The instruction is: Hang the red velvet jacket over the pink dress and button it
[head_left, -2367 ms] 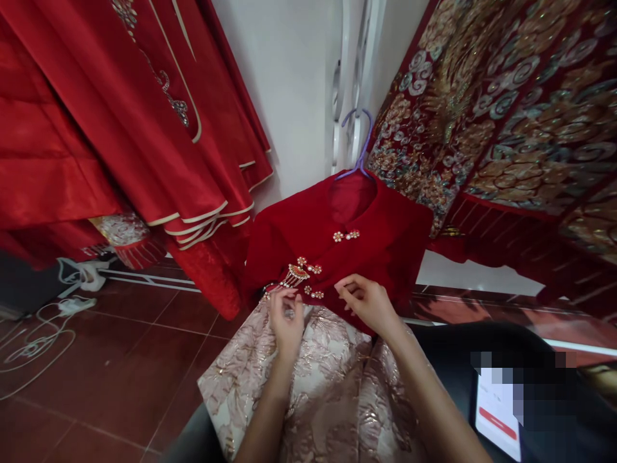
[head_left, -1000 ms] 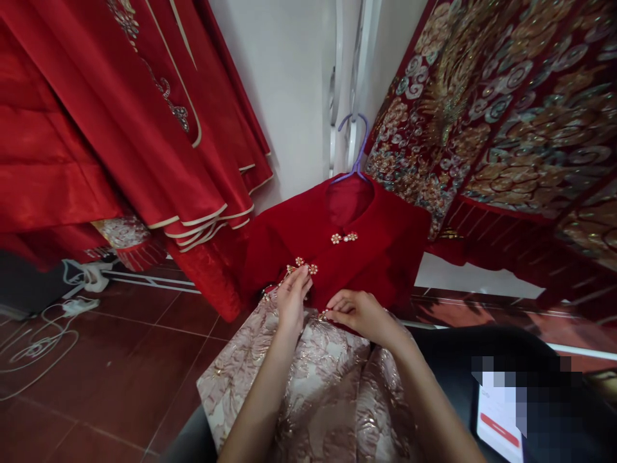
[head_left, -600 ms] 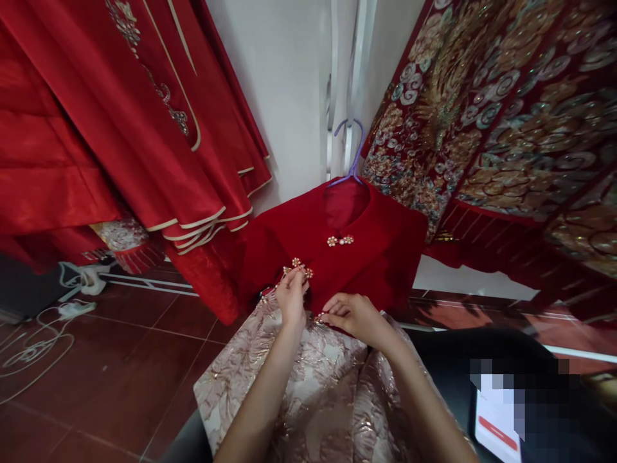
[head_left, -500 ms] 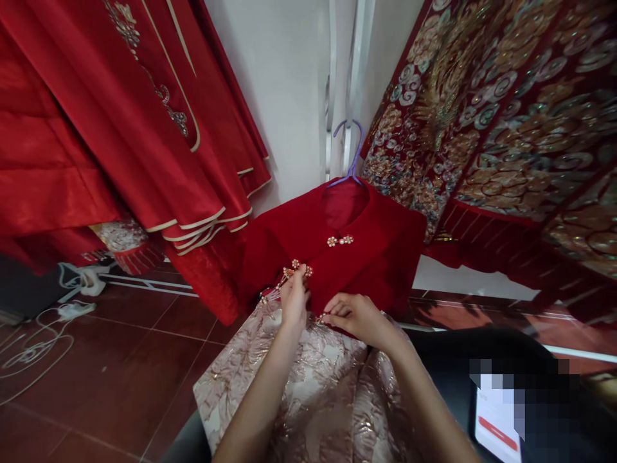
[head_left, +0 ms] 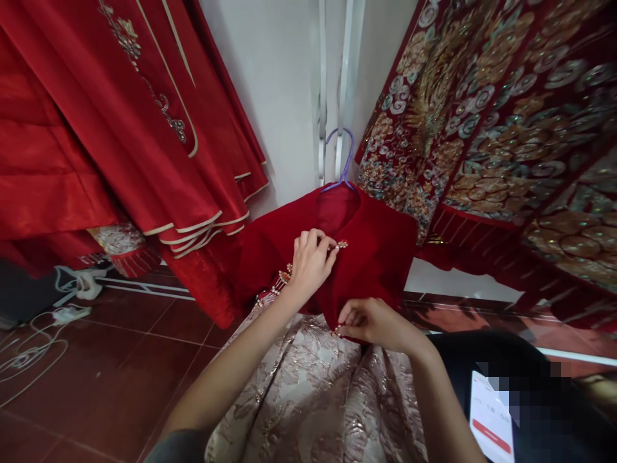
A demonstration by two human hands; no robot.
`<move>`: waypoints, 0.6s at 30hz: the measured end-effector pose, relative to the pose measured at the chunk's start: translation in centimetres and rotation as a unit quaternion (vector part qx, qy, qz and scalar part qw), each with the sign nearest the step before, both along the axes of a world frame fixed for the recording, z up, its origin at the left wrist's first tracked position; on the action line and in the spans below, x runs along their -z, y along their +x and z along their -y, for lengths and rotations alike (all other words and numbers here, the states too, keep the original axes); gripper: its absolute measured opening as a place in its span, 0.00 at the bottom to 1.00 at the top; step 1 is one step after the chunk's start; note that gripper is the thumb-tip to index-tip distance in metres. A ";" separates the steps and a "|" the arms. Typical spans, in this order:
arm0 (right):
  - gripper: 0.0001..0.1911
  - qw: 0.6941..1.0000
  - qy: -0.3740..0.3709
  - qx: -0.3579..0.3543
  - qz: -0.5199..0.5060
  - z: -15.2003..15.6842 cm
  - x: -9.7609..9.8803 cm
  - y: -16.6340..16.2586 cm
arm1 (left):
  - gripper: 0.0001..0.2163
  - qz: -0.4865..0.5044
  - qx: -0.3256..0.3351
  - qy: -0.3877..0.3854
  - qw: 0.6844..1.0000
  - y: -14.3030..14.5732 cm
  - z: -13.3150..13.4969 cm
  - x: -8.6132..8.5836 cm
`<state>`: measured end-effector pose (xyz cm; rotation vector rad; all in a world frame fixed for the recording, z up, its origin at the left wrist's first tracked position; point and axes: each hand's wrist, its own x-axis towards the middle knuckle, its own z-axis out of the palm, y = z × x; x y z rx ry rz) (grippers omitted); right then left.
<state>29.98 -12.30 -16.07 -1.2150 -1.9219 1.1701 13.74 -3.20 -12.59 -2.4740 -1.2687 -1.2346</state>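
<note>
A red velvet jacket (head_left: 376, 251) hangs on a purple hanger (head_left: 340, 157) in front of me, over a pale pink brocade skirt (head_left: 313, 392). My left hand (head_left: 311, 262) reaches up to the pearl-and-gold button (head_left: 341, 244) near the collar, its fingers pinched on it. A tasselled gold ornament (head_left: 282, 278) shows just left of that wrist. My right hand (head_left: 373, 323) is lower, its fingers pinched on the jacket's bottom edge at a small gold clasp.
Red satin robes with cream trim (head_left: 120, 128) hang at the left. A heavily embroidered red and gold garment (head_left: 506, 109) hangs at the right. White cables (head_left: 33, 341) lie on the dark red tiled floor (head_left: 120, 373). A phone screen (head_left: 491, 418) glows at the lower right.
My left hand has risen from the middle clasp to the button near the collar. My right hand has slid slightly down and right along the jacket's lower edge.
</note>
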 end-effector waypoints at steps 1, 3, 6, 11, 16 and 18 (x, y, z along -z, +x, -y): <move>0.05 1.000 0.007 0.011 0.000 0.0 -0.1 0.2 | 0.07 -0.023 0.017 0.007 1.000 0.0 -0.2 -0.3; 0.08 0.998 0.033 0.047 0.000 0.0 -0.2 0.4 | 0.07 -0.056 0.060 0.021 0.996 0.0 -0.5 -0.8; 0.10 0.988 0.096 0.119 -0.016 -0.4 -0.5 0.8 | 0.08 -0.095 0.099 0.055 0.989 0.0 -0.9 -1.3; 0.20 0.876 0.336 0.343 -0.054 -3.4 -2.5 -0.3 | 0.09 -0.141 0.065 0.104 0.982 -0.3 -1.0 -1.4; 0.35 0.800 0.446 0.398 0.044 -7.8 -5.4 -3.8 | 0.12 -0.234 -0.021 0.102 0.967 -1.9 -0.4 -1.7; 0.36 0.799 0.463 0.364 0.123 -8.7 -5.8 -4.3 | 0.14 -0.243 -0.069 0.098 0.963 -3.1 -0.2 -2.1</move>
